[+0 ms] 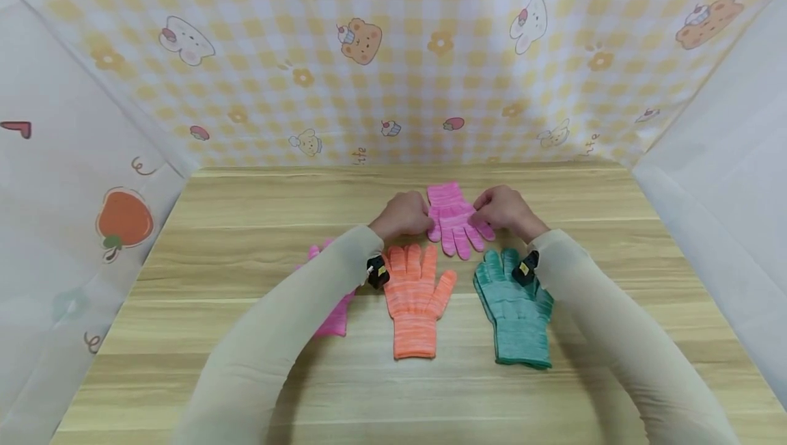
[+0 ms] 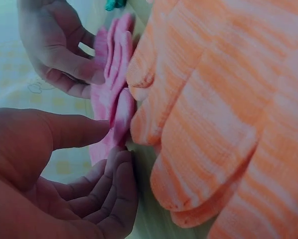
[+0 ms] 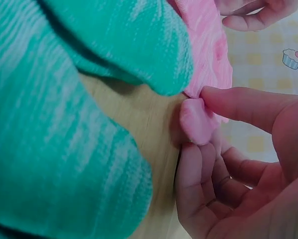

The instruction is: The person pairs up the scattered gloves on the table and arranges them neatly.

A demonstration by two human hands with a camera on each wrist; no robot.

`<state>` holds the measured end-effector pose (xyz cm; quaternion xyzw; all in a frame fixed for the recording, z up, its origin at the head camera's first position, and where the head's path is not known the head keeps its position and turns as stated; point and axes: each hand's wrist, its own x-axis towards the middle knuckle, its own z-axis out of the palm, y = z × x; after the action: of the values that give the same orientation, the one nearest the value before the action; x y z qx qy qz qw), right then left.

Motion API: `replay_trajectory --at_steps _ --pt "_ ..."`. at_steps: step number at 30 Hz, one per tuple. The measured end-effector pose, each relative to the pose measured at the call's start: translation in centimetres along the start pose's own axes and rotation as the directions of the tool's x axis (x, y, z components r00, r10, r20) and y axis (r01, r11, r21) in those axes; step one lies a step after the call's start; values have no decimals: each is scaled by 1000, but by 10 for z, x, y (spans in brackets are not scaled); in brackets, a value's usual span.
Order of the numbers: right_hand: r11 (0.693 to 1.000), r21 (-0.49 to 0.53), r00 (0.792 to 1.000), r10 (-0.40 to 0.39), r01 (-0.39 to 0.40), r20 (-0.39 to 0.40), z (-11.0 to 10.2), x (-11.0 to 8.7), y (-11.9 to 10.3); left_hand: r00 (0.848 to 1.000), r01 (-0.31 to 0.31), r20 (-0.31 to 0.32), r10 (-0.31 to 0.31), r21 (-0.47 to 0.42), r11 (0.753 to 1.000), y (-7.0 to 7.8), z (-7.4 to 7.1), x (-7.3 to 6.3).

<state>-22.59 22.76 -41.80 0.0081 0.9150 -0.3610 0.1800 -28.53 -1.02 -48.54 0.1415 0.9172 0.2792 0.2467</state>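
A pink knit glove [image 1: 453, 216] lies at the back of the table, cuff away from me and fingers pointing toward me. At its left edge, my left hand [image 1: 404, 214] pinches the side by the little glove finger, thumb on top and fingers curled beneath. On the opposite side my right hand [image 1: 503, 210] holds an outer glove finger between thumb and fingertips. Closer to me lie orange gloves [image 1: 413, 301], stacked with fingers pointing away, and a stacked pair of green gloves [image 1: 519, 322] under my right wrist. Another pink glove [image 1: 335, 318] is partly hidden by my left sleeve.
The gloves rest on a light wood-grain table [image 1: 203, 274]. A yellow checked cloth [image 1: 406, 83] with cartoon prints hangs along its back edge. White sheets [image 1: 55, 212] stand at both sides. Each wrist carries a small black camera.
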Motion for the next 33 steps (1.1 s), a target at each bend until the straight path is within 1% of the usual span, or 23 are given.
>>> replay_trajectory --at_steps 2,6,9,15,19,23,24,27,30,31,33 --pt "1000 -7 1000 -6 6 1 1 1 0 1000 6 -10 -6 17 1000 -1 2 2" --pt "1000 -6 1000 -11 11 5 0 1 1 999 39 -34 -37 65 997 8 3 -1" --pt "1000 -3 1000 -8 8 8 0 1 1 998 46 -43 -42 101 994 9 4 1" --pt "1000 17 1000 -11 11 14 0 2 2 998 52 -30 -49 148 988 10 5 5" --pt "998 63 999 -29 27 32 -2 1 3 997 71 -24 -69 126 990 11 5 5" --pt "990 133 997 -57 51 47 -3 -1 2 997 77 -28 -74 121 990 14 4 -1" --pt "986 156 997 -63 55 51 -3 -1 3 997 76 -41 -71 136 988 19 3 -8" --pt "972 228 995 -71 55 64 -4 -1 3 996 68 -60 -60 142 988 24 0 -16" --pt "952 301 994 -73 45 82 -4 -2 3 995 67 -79 -59 101 993 27 -4 -24" --pt "947 320 994 -73 42 86 -4 -1 3 995 59 -81 -54 64 996 22 -4 -21" --pt "935 353 993 -72 35 93 -4 -1 4 994 57 -91 -57 -1 998 24 -7 -28"
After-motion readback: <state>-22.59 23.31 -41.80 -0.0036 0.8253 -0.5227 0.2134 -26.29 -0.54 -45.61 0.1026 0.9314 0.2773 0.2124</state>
